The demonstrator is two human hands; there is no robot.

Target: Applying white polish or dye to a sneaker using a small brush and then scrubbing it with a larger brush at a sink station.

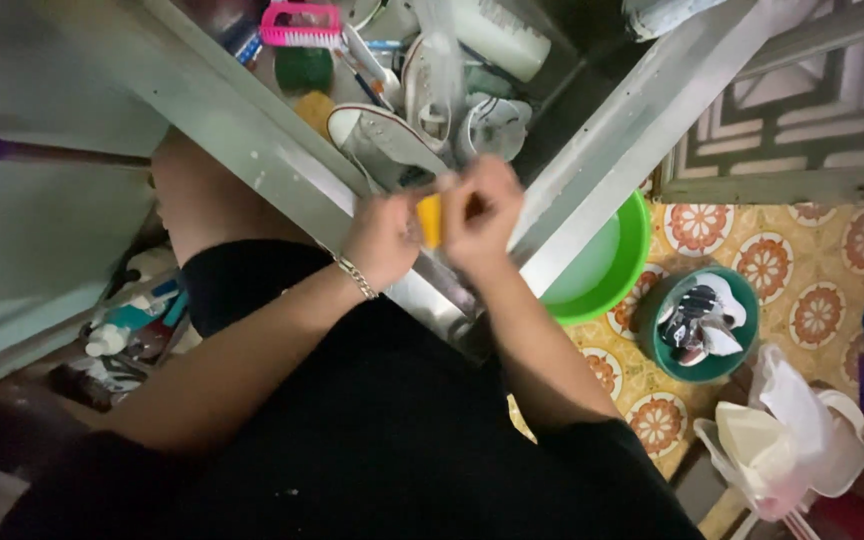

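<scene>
My left hand (380,238) and my right hand (482,212) meet over the edge of a steel sink (282,150), both closed on a small yellow object (431,220) held between them. A chain bracelet (356,276) circles my left wrist. Just beyond my hands, white sneakers (392,140) lie in the sink among a pink scrub brush (300,24), a green sponge (303,68) and a white bottle (500,36). What the yellow object is I cannot tell, as my fingers hide most of it.
A bright green basin (624,270) stands on the patterned floor right of the sink. Beside it is a teal bucket (737,355) holding dark and white items, and white plastic bags (792,440) lie lower right. Bottles and clutter (127,330) sit under the counter at left.
</scene>
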